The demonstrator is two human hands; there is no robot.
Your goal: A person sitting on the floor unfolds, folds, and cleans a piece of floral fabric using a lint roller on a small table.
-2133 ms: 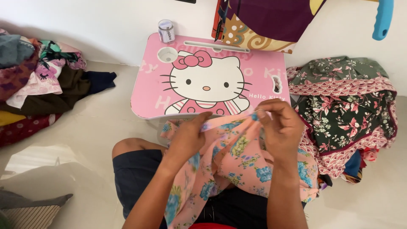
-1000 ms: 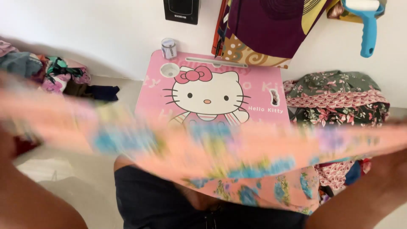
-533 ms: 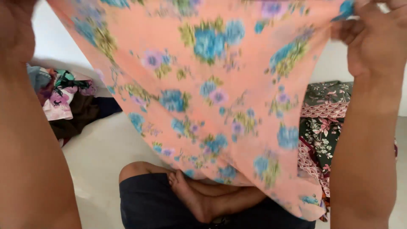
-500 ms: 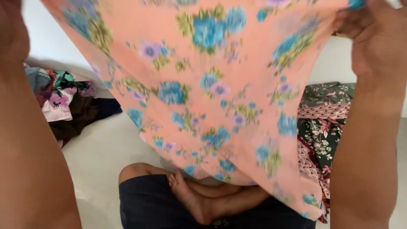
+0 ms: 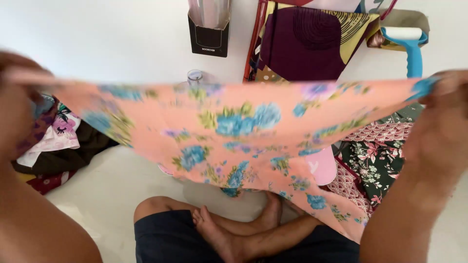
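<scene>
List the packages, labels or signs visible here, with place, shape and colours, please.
Box: on the wall, top centre; black, open-topped, small pale print on its front, a clear sleeve standing in it.
Jar: below the box, just above the cloth; small, clear; any label is hidden.
No screens or signs.

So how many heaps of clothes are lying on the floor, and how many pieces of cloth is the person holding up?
Heaps of clothes on the floor: 2, the mixed heap and the floral heap.
Cloths held up: 1, the peach flowered cloth, between left hand and right hand.
Total: 3.
</scene>
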